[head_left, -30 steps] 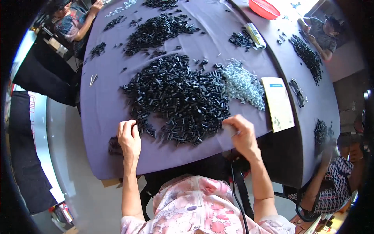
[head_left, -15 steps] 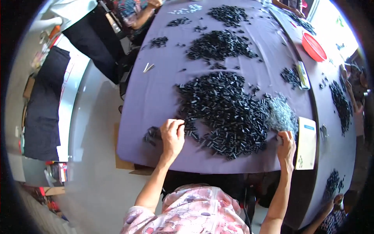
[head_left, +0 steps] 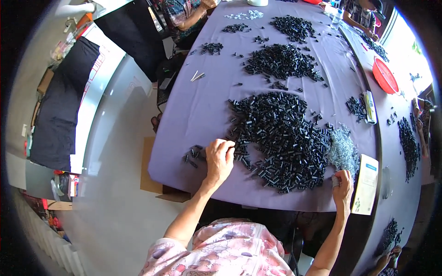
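A big heap of small black cylindrical pieces [head_left: 281,133] lies on the purple-covered table [head_left: 198,110] in front of me. My left hand [head_left: 220,161] is at the heap's left edge, its fingers curled together in a pinch; what is between them is hidden. Beside it, to the left, are several loose black pieces [head_left: 193,155]. My right hand [head_left: 343,187] is closed just below a pile of small clear, silvery pieces [head_left: 343,149]. Something pale shows at its fingers, too small to name. Close to the right hand rests a cream-coloured booklet or box [head_left: 365,184].
More black heaps [head_left: 283,62] lie farther up the table, with two pale sticks [head_left: 198,76] to the left. A red basket [head_left: 385,76] and a yellow-and-white packet [head_left: 369,108] are at the right. Other people [head_left: 186,18] sit around the table. A cardboard box [head_left: 152,168] stands by the left corner.
The whole view has shifted, so the table sits lower and farther right. Both hands stay at about the same spots beside the heaps, fingers still closed.
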Demonstrator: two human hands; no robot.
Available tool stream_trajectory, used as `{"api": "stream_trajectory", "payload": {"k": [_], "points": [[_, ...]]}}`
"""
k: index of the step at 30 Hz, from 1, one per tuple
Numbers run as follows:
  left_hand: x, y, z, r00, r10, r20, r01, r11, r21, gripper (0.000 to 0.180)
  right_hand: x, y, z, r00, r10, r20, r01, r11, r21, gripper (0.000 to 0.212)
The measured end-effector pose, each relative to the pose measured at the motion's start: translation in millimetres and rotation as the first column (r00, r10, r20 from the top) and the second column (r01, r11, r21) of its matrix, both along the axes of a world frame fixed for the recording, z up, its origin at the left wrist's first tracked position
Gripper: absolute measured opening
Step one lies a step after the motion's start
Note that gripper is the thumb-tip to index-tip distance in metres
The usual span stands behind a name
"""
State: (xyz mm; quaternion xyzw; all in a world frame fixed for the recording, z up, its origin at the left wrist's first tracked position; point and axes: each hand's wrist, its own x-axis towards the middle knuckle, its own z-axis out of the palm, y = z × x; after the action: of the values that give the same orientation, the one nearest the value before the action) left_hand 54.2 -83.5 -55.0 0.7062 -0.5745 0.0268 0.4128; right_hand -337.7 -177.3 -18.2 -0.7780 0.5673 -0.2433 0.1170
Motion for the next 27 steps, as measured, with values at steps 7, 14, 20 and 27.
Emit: {"api": "stream_trajectory", "payload": {"k": [7,14,20,27], "points": [[-2,0,2,1.000,-0.007,-0.011,0.007,1.000,-0.015,0.016,-6,-2,-3,0.995,-0.012,0.098,0.005,0.997,0.075,0.025],[-2,3,1,1.000,0.000,-0.007,0.000,1.000,0.004,0.016,-6,1,-7,0.996,-0.060,0.063,0.055,0.996,0.073,0.020],[-1,0,-2,1.000,-0.008,-0.017,0.008,1.000,-0.004,0.017,9,11,-1,0.994,-0.038,-0.099,0.035,0.999,-0.028,0.024],[-1,0,-3,0.998,0.018,-0.057,-0.018,1.000,0.001,0.017,7,18,-17,0.983,-0.035,-0.180,0.002,0.983,-0.181,0.019]]}}
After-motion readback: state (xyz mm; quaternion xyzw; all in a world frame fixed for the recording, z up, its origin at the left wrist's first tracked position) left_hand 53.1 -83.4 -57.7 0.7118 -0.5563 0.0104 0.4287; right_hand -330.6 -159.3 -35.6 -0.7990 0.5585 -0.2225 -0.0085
